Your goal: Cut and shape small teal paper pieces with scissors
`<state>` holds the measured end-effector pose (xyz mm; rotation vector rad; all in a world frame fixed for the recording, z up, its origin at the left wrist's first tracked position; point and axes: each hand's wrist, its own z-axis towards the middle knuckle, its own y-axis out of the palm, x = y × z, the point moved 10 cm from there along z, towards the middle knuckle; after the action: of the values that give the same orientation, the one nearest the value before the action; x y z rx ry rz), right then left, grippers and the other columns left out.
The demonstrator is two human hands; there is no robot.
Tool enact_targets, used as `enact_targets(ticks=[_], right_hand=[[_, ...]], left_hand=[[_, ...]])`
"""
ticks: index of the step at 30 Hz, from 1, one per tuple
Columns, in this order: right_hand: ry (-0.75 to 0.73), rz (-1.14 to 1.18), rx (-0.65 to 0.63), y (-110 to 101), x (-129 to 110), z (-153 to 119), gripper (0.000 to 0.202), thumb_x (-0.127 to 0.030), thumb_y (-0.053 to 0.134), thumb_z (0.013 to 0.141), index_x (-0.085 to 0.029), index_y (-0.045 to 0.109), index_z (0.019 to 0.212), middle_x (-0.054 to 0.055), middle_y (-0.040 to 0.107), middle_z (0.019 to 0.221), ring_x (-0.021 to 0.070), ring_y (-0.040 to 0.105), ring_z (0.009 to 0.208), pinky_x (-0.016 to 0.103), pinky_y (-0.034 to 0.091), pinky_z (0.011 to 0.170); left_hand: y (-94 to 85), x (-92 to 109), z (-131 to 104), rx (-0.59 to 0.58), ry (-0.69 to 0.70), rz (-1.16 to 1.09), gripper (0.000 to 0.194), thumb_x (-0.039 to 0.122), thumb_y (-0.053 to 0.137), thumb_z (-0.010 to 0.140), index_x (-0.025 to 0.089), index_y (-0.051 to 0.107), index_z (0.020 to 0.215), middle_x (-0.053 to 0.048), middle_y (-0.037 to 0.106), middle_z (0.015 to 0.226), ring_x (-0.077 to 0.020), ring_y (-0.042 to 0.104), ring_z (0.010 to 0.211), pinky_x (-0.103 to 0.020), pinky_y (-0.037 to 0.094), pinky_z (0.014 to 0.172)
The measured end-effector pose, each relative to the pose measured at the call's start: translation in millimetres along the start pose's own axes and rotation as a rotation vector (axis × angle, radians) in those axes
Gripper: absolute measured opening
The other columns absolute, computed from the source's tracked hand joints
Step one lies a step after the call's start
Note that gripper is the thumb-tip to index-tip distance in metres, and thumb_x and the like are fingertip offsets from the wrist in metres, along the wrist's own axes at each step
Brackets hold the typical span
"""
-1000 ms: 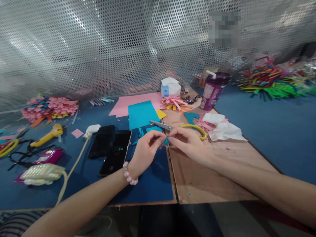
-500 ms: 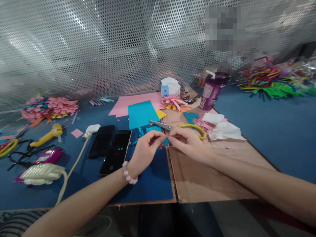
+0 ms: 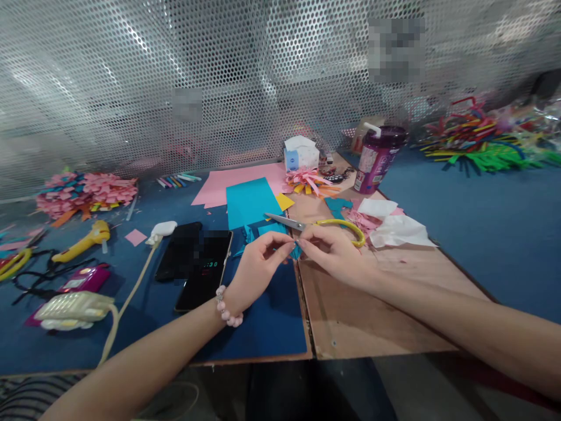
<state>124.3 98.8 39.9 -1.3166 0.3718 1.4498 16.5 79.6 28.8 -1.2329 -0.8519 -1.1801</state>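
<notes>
Between my fingertips is a small piece of blue paper (image 3: 296,251), mostly hidden by the fingers. My left hand (image 3: 260,263), with a pink bead bracelet at the wrist, pinches it from the left. From the right, my right hand (image 3: 331,251) pinches the same piece. Scissors with yellow handles (image 3: 357,230) lie just beyond my right hand, blades toward the left. Behind my hands a blue sheet (image 3: 252,202) rests partly on a pink sheet (image 3: 214,182), and cut blue pieces (image 3: 248,235) lie near my left hand.
Two phones (image 3: 208,272) and a white cable (image 3: 135,289) lie left, with a yellow glue gun (image 3: 83,242) and power strip (image 3: 74,310). A purple cup (image 3: 374,164), tissue box (image 3: 302,156) and crumpled tissue (image 3: 401,231) stand or lie right and behind.
The fingertips have shifted slightly, and a bit more of the blue piece shows below them. Both hands stay in nearly the same place.
</notes>
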Motion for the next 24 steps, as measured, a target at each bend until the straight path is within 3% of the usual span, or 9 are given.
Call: enact_targets(ticks=[24], right_hand=[[-0.069,-0.06,-0.015,-2,-7,-1,0.015,-0.026,0.047,0.088,-0.019,0.054,0.078,0.001,0.058,0.074,0.0136,0.053,0.069,0.026,0.042,0.062]], left_hand=[[2.1,-14,3,-0.022,-0.064,-0.186,0.019,0.034,0.062,0.081,0.016,0.063,0.087,-0.003,0.062,0.087,-0.011,0.055,0.07,-0.026,0.048,0.069]])
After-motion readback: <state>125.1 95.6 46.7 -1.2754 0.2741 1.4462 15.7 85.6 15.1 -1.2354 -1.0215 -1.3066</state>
